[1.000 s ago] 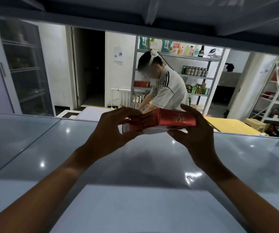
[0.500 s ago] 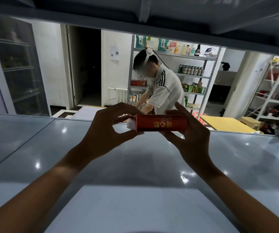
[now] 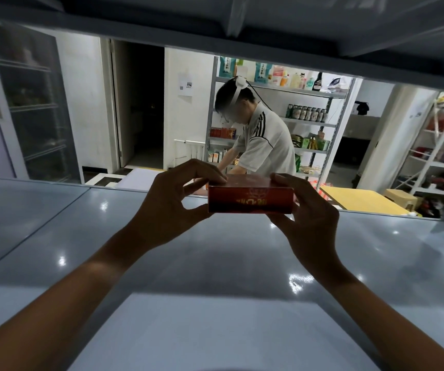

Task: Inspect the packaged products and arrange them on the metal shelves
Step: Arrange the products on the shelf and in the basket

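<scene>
Red packaged box [image 3: 250, 198] sat level at frame centre, above the grey metal shelf [image 3: 215, 250]. Left hand [image 3: 174, 200] and right hand [image 3: 307, 212] pinched its ends, thumbs beneath, fingers [image 3: 204, 171] curled on top.

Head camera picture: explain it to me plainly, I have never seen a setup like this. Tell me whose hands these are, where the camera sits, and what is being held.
No machine is here. A person wears a camera on the head, looking forward and down, so the two arms reaching in from below are their own. The left hand and the right hand each grip one end of a red box, holding it level above a glossy grey metal shelf. Another shelf board hangs overhead. Beyond the shelf, another person in a white shirt bends at a stocked rack of bottles and packets.
</scene>
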